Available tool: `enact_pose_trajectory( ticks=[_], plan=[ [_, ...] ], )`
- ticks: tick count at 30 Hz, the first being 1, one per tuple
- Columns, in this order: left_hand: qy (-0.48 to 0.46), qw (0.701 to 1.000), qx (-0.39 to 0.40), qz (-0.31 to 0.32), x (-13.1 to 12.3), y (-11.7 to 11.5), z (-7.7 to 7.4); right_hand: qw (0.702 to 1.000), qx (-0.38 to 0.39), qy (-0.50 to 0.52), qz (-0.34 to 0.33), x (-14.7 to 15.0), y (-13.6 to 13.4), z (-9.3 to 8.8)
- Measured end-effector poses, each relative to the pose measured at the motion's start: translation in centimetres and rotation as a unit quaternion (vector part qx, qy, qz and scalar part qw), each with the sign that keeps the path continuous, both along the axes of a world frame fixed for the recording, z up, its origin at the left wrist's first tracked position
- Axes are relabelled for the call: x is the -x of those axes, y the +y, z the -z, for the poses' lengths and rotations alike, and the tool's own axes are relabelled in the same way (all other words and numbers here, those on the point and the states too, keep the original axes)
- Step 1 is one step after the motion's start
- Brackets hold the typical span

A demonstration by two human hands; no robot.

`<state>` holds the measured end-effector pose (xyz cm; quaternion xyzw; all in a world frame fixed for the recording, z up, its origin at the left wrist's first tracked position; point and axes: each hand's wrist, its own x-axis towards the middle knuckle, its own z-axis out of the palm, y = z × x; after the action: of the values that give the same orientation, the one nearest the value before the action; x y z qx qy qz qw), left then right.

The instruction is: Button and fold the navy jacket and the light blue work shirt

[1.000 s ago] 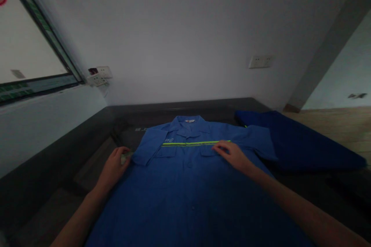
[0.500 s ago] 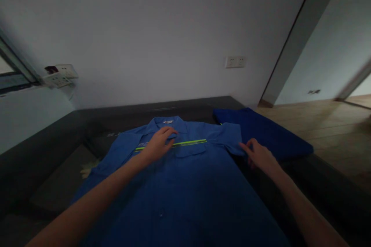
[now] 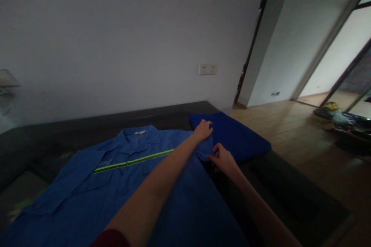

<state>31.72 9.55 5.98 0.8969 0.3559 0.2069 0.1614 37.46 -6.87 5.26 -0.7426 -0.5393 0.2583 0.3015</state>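
Note:
A blue work shirt (image 3: 121, 185) lies front up and spread out, its collar toward the wall and a yellow-green stripe across the chest. My left hand (image 3: 203, 129) reaches across it, fingers curled on the upper corner of the short sleeve (image 3: 205, 147) at right. At the lower corner of that sleeve's hem, my right hand (image 3: 224, 160) pinches the cloth between thumb and fingers. Just behind both hands is a darker blue folded cloth (image 3: 240, 135). My left forearm hides part of the shirt's chest.
The dark surface (image 3: 278, 193) under the shirt runs up to a pale wall with a socket plate (image 3: 207, 69). Beyond its right edge is a wood-look floor (image 3: 278, 119), with a heap of bags and other items (image 3: 344, 121) at far right.
My left hand has moved right from the shirt's chest to the sleeve's upper corner. My right hand stays at the sleeve hem. The view has turned to the right.

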Motion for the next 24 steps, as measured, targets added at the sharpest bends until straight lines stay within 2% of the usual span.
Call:
enact_pose_trajectory(
  ticks=[3, 6, 10, 13, 16, 19, 24],
  plan=[
    [0.033, 0.999, 0.029, -0.029, -1.3, 0.4, 0.8, 1.000, -0.019, -0.006, 0.009, -0.4, 0.1, -0.2],
    [0.055, 0.997, 0.044, -0.042, -1.5, 0.5, 1.2, 1.000, -0.017, 0.006, 0.006, -0.7, 0.2, 0.0],
    [0.062, 0.995, 0.053, -0.052, -1.1, 0.5, 0.5, 1.000, -0.021, -0.007, -0.002, -0.5, 0.3, 0.5],
    [0.050, 0.996, 0.047, -0.059, -0.2, 1.0, -0.6, 0.997, -0.071, -0.036, 0.011, -0.1, 0.4, 1.1],
    [0.032, 0.997, 0.038, -0.057, 1.5, 1.9, -2.0, 0.991, -0.124, -0.033, 0.039, 0.3, 0.7, 1.4],
    [0.020, 0.999, 0.037, -0.034, 4.0, 2.7, -3.8, 0.986, -0.156, 0.018, 0.056, 0.6, 0.9, 1.4],
    [0.011, 0.999, 0.052, 0.002, 9.8, 3.1, -5.9, 0.968, -0.233, 0.088, 0.026, 1.8, 0.8, 0.9]
  ],
)
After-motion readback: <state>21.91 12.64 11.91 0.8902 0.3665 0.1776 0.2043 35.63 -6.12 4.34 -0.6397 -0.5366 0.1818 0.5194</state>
